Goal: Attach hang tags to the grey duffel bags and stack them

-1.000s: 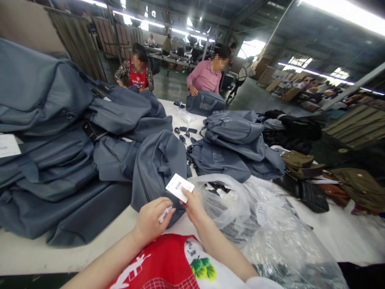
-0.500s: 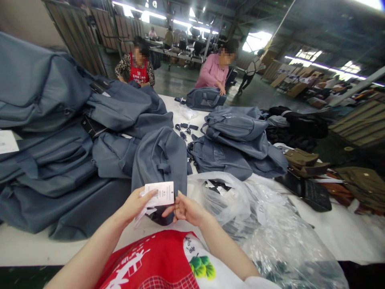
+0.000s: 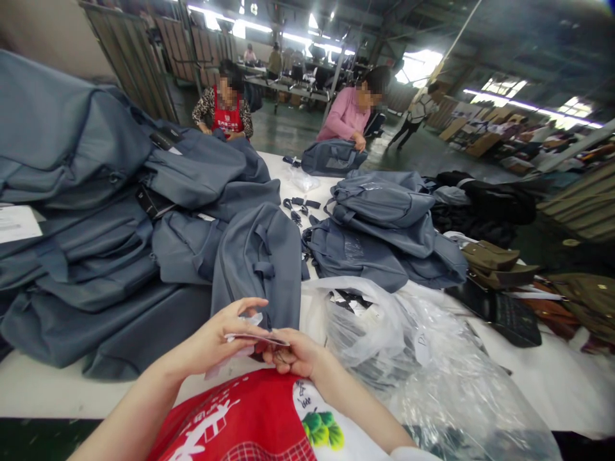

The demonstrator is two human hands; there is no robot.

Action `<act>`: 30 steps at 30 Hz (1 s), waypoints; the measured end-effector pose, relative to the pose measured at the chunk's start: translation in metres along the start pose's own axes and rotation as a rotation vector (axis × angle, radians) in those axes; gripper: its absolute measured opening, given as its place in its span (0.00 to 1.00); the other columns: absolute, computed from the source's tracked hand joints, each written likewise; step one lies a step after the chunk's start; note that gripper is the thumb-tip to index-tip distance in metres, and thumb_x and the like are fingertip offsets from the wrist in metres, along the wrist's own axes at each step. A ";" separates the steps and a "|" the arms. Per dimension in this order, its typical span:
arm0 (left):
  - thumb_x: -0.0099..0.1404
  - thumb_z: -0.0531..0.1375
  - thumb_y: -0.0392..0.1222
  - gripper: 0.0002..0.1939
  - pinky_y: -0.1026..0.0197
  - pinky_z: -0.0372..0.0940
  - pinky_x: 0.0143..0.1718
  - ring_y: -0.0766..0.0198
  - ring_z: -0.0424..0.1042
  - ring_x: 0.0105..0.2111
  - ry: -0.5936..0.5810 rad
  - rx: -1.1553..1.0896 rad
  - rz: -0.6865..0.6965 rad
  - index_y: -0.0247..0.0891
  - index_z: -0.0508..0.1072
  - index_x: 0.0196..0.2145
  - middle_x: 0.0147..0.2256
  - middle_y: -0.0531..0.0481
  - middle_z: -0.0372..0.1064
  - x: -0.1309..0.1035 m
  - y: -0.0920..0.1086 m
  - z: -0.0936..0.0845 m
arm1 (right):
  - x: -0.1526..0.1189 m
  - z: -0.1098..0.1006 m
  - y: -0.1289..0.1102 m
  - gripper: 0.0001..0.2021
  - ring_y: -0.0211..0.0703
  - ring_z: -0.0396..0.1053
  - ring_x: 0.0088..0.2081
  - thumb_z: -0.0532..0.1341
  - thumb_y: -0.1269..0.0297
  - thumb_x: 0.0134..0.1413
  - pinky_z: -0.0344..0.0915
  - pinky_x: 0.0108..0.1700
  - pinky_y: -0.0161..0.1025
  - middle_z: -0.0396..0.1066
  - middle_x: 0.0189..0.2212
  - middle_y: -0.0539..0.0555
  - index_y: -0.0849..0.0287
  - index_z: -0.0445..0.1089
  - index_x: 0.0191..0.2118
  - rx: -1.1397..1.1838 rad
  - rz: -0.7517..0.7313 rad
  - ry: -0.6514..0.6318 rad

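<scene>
Low in front of my apron, my left hand (image 3: 225,336) and my right hand (image 3: 293,352) meet at a hang tag (image 3: 257,337), which is tipped so that I see it almost edge-on. Fingers of both hands are closed on the tag. A crumpled bit of clear plastic (image 3: 254,318) shows by my left fingers. Just beyond the hands stands a blue-grey bag (image 3: 257,256) with short handles. To the right of my right hand lies an open clear plastic bag (image 3: 353,342) with black and white tags inside.
Blue-grey bags (image 3: 91,256) are heaped on the left, and another stack (image 3: 384,205) stands on the right. Black straps (image 3: 300,206) lie between them on the white table (image 3: 57,390). Brown bags (image 3: 500,262) lie far right. Two co-workers (image 3: 343,118) (image 3: 225,112) are across the table.
The tag has tilted from facing me to nearly edge-on. My right hand has closed in on it, its fingers now gripping the tag's edge. The view has shifted slightly.
</scene>
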State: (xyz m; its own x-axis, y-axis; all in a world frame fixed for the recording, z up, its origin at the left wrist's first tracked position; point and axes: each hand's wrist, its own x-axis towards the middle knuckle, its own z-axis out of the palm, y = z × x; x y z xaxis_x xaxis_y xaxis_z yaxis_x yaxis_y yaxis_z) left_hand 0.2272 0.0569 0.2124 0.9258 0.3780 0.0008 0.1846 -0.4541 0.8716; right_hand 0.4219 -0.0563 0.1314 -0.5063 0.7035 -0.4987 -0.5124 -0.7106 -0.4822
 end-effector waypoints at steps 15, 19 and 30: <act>0.56 0.59 0.31 0.32 0.59 0.65 0.44 0.60 0.72 0.39 0.299 0.471 -0.191 0.42 0.61 0.59 0.41 0.48 0.73 -0.010 -0.012 0.006 | -0.006 0.008 -0.004 0.14 0.25 0.47 0.13 0.70 0.58 0.40 0.42 0.14 0.27 0.60 0.13 0.43 0.64 0.70 0.29 -0.087 -0.529 0.394; 0.60 0.58 0.39 0.13 0.57 0.64 0.44 0.57 0.72 0.39 0.300 0.357 -0.220 0.40 0.73 0.43 0.38 0.48 0.74 -0.011 -0.009 0.005 | -0.010 0.014 -0.009 0.16 0.24 0.41 0.12 0.70 0.56 0.39 0.42 0.14 0.27 0.53 0.10 0.40 0.62 0.68 0.28 0.029 -0.548 0.444; 0.50 0.65 0.45 0.20 0.62 0.65 0.21 0.64 0.68 0.19 0.289 -0.949 -0.605 0.31 0.75 0.39 0.26 0.47 0.75 -0.010 -0.009 0.017 | -0.041 0.038 -0.020 0.10 0.37 0.64 0.25 0.56 0.64 0.58 0.57 0.29 0.35 0.69 0.22 0.53 0.56 0.76 0.38 -1.602 -1.068 0.607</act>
State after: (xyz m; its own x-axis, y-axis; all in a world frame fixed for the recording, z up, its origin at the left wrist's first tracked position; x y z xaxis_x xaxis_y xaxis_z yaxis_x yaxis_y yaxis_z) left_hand 0.2226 0.0431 0.1964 0.6388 0.5518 -0.5362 0.1364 0.6047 0.7847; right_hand 0.4265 -0.0709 0.1891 -0.0478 0.9158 0.3988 0.7415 0.3000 -0.6001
